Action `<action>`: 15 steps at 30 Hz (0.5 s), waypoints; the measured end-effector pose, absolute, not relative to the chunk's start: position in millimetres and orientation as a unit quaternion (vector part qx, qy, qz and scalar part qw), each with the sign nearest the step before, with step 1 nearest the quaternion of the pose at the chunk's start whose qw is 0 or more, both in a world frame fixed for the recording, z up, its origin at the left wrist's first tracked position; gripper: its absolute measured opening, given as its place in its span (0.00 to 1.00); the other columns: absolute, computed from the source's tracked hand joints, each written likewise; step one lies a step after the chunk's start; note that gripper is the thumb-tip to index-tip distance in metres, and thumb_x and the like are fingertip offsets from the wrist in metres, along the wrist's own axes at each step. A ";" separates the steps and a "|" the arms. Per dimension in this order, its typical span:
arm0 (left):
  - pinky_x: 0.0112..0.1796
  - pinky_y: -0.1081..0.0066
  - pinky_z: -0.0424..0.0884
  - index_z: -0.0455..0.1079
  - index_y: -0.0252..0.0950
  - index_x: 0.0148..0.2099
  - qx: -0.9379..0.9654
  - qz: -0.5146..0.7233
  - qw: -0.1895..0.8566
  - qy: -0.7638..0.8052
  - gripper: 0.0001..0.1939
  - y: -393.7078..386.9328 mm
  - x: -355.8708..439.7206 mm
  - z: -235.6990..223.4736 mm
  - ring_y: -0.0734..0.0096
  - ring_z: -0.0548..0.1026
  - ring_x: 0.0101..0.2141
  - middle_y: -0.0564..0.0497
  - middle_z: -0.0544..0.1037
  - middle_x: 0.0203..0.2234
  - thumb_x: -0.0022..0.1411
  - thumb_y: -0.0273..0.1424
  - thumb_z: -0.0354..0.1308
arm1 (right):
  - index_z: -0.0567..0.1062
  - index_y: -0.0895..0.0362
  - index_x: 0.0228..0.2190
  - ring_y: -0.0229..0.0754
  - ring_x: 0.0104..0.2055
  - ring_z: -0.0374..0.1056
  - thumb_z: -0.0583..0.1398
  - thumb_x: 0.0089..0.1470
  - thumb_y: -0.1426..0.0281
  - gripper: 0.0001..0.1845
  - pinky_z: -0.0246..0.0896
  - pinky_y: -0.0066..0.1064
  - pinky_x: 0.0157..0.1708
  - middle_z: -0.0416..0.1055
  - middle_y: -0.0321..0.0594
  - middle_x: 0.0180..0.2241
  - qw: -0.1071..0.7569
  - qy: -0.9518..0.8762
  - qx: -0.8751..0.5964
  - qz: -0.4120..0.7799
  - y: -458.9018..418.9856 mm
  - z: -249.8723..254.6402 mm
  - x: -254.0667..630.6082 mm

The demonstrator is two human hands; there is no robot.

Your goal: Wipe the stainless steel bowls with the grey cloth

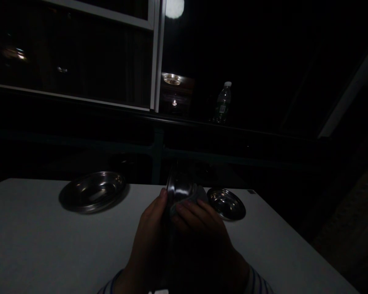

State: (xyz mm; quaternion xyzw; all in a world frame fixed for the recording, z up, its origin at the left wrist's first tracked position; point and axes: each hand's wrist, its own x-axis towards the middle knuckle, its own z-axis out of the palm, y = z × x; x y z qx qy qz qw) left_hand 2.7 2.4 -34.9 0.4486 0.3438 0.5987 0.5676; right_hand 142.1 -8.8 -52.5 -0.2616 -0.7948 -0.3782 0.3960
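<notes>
A shiny metal dish (180, 185) is tipped up on its edge above the middle of the white table. On its left rim, my left hand (150, 224) grips it with the fingers mostly out of sight behind. My right hand (202, 224) presses a grey cloth (201, 193) against the dish's rounded side, its fingers bent over the cloth. The dish's lower part is hidden by both hands and deep shadow.
Stacked metal dishes (93, 192) sit on the white table (49, 245) at the left. Another metal dish (227, 203) lies near the right far edge. Beyond the table, a plastic bottle (223, 103) stands on a dark ledge by a window frame (156, 57).
</notes>
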 end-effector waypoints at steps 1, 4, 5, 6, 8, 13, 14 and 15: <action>0.33 0.71 0.68 0.74 0.35 0.30 0.465 0.595 0.553 0.352 0.17 2.2 2.2 -33.9 0.69 0.72 0.26 0.51 0.76 0.23 0.56 0.44 0.53 | 0.71 0.61 0.41 0.38 0.51 0.61 0.51 0.58 0.72 0.12 0.47 0.34 0.58 0.73 0.38 0.42 0.399 -0.791 -0.266 -0.380 -9.0 -52.4 141.0; 0.34 0.73 0.67 0.73 0.36 0.27 0.510 0.598 0.496 0.368 0.16 0.7 1.3 -30.4 0.70 0.71 0.26 0.52 0.74 0.20 0.54 0.43 0.56 | 0.72 0.60 0.39 0.38 0.50 0.62 0.50 0.59 0.73 0.11 0.49 0.34 0.57 0.73 0.38 0.41 0.418 -0.771 -0.279 -0.391 -8.2 -52.4 138.4; 0.33 0.73 0.67 0.73 0.36 0.26 0.515 0.600 0.488 0.369 0.15 -0.2 1.7 -29.0 0.70 0.70 0.26 0.53 0.73 0.20 0.53 0.43 0.56 | 0.72 0.59 0.39 0.38 0.50 0.63 0.50 0.60 0.72 0.12 0.50 0.35 0.56 0.73 0.38 0.41 0.421 -0.766 -0.284 -0.395 -7.9 -52.2 138.2; 0.32 0.73 0.67 0.72 0.35 0.26 0.519 0.596 0.493 0.363 0.16 -1.4 2.4 -27.5 0.71 0.70 0.25 0.53 0.73 0.20 0.53 0.43 0.57 | 0.71 0.59 0.39 0.39 0.50 0.63 0.49 0.60 0.72 0.12 0.51 0.36 0.56 0.73 0.39 0.41 0.425 -0.760 -0.290 -0.397 -7.7 -51.7 138.5; 0.27 0.74 0.66 0.69 0.35 0.25 0.519 0.569 0.536 0.344 0.18 -4.1 4.8 -25.6 0.72 0.68 0.23 0.54 0.71 0.19 0.55 0.45 0.53 | 0.71 0.59 0.40 0.40 0.50 0.63 0.48 0.60 0.71 0.13 0.53 0.38 0.54 0.73 0.41 0.41 0.429 -0.752 -0.303 -0.397 -7.7 -49.3 141.0; 0.26 0.75 0.63 0.65 0.35 0.24 0.536 0.505 0.580 0.348 0.19 -7.3 11.2 -29.4 0.75 0.64 0.23 0.54 0.68 0.19 0.57 0.45 0.51 | 0.70 0.61 0.42 0.45 0.49 0.64 0.48 0.58 0.73 0.14 0.58 0.41 0.49 0.71 0.46 0.44 0.431 -0.737 -0.375 -0.363 -8.8 -37.2 155.5; 0.26 0.75 0.62 0.65 0.35 0.23 0.542 0.500 0.577 0.350 0.20 -7.3 11.8 -30.3 0.75 0.64 0.23 0.54 0.67 0.19 0.57 0.46 0.51 | 0.70 0.62 0.42 0.45 0.49 0.64 0.49 0.58 0.73 0.15 0.58 0.41 0.48 0.71 0.46 0.44 0.432 -0.736 -0.388 -0.347 -8.9 -35.1 158.0; 0.26 0.75 0.62 0.64 0.35 0.23 0.548 0.498 0.574 0.351 0.20 -7.4 12.1 -30.7 0.74 0.63 0.23 0.54 0.66 0.19 0.57 0.46 0.50 | 0.70 0.62 0.43 0.45 0.49 0.64 0.49 0.57 0.73 0.15 0.59 0.40 0.48 0.71 0.47 0.45 0.433 -0.739 -0.395 -0.331 -8.9 -33.6 159.8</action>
